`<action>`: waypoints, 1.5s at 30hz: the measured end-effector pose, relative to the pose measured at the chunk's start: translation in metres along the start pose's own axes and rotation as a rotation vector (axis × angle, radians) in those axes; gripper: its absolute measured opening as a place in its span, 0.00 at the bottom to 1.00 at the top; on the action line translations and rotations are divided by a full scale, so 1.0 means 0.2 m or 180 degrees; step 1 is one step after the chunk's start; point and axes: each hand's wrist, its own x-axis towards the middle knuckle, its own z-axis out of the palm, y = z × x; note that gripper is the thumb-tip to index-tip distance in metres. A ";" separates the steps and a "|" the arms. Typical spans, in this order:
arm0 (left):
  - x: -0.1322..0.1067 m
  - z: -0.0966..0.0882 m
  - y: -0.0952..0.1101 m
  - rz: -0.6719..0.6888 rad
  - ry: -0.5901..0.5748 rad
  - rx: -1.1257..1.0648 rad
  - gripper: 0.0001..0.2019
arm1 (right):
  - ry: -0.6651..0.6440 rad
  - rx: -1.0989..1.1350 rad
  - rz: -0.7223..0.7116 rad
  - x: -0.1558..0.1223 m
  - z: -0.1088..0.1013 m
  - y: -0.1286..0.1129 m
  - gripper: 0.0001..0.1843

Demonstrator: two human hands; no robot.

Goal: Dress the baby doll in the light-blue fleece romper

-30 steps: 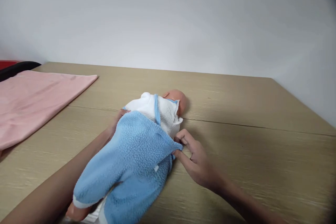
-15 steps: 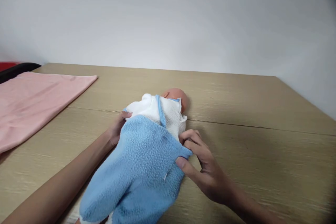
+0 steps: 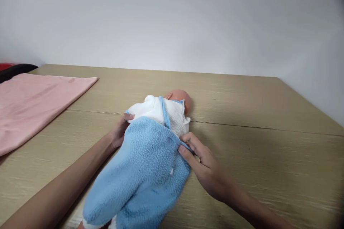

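A baby doll (image 3: 179, 97) lies on the wooden table (image 3: 242, 107), head away from me. It wears a white fleece top (image 3: 161, 113) with blue trim and blue fleece trousers (image 3: 145, 171). My left hand (image 3: 119, 130) holds the left edge of the blue trousers at the doll's waist, thumb on top. My right hand (image 3: 200, 164) pinches the right edge of the trousers' waistband between thumb and fingers.
A pink cloth (image 3: 32, 103) is spread over the table's far left corner. Beyond it a black and red object (image 3: 13, 68) shows at the left edge. A plain pale wall stands behind the table.
The blue trousers have moved up the doll's body toward the white top. My right hand shifted its pinch on the waistband; the doll's foot at the bottom slipped almost out of view.
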 end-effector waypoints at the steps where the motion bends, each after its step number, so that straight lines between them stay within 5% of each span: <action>1: -0.01 0.03 0.01 -0.0044 0.0060 0.0035 0.13 | 0.0113 -0.0169 -0.0068 0.00 0.01 0.01 0.15; 7: -0.05 0.13 0.02 -0.0161 0.0067 0.0383 0.11 | 0.1272 -0.1530 -0.1153 0.01 0.03 0.09 0.10; 12: -0.09 0.18 -0.04 -0.0162 0.0367 0.0251 0.11 | 0.1777 -0.1185 -0.1147 -0.01 0.03 0.15 0.00; 19: -0.19 0.42 -0.09 0.0011 0.0207 0.0699 0.28 | 0.1076 0.0921 0.0185 -0.22 0.08 0.04 0.27; 26: -0.22 0.40 -0.15 0.0787 -0.0200 0.1424 0.36 | 0.0943 0.1802 0.0497 -0.27 0.06 -0.04 0.38; 31: -0.32 0.48 -0.11 0.0659 -0.0436 0.2532 0.39 | 0.1011 0.2052 0.0815 -0.29 -0.01 -0.11 0.39; 36: -0.43 0.62 -0.08 0.0482 -0.1243 0.3508 0.38 | 0.0888 0.2066 0.1064 -0.35 -0.11 -0.16 0.38; 45: -0.50 0.75 -0.08 0.0680 -0.1976 0.3612 0.46 | 0.0873 0.2058 0.1101 -0.38 -0.23 -0.10 0.31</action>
